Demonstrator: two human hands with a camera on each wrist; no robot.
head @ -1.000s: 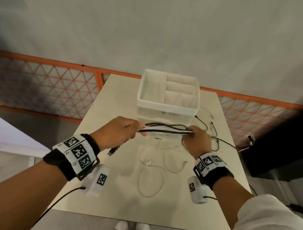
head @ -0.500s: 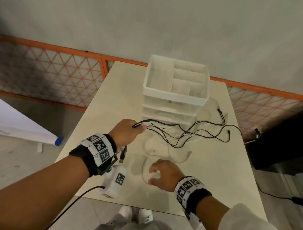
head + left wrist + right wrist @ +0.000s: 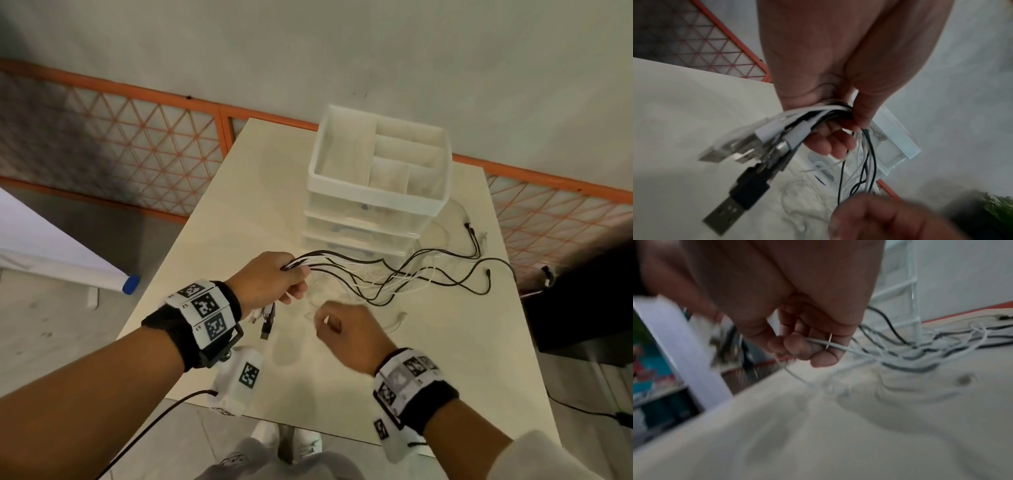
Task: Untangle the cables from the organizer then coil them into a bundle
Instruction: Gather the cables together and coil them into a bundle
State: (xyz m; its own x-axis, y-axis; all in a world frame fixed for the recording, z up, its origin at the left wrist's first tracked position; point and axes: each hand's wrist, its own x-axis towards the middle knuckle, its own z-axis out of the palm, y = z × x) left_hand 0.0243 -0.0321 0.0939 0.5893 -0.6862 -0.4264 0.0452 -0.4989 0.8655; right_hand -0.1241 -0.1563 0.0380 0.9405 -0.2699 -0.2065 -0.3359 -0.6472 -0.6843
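Note:
My left hand [image 3: 274,281] grips a bunch of black and white cables [image 3: 394,277] near their USB plugs [image 3: 748,146], which hang below the fist. The cables trail right across the beige table [image 3: 445,377] to loose ends by the clear organizer [image 3: 376,185]. My right hand [image 3: 342,329] hovers just below and right of the left, its fingers [image 3: 797,345] pinching a thin white cable [image 3: 838,347] that lies partly on the table. The organizer's top compartments hold nothing.
An orange mesh fence [image 3: 137,137] runs behind the table. A dark box [image 3: 582,308] stands off the right edge. A white board with a blue cap [image 3: 130,284] lies on the floor at left.
My right hand let go of the bundle's far end, dropped to the table near me, then rose toward the left hand with a white cable. The bundle's free ends fell on the table.

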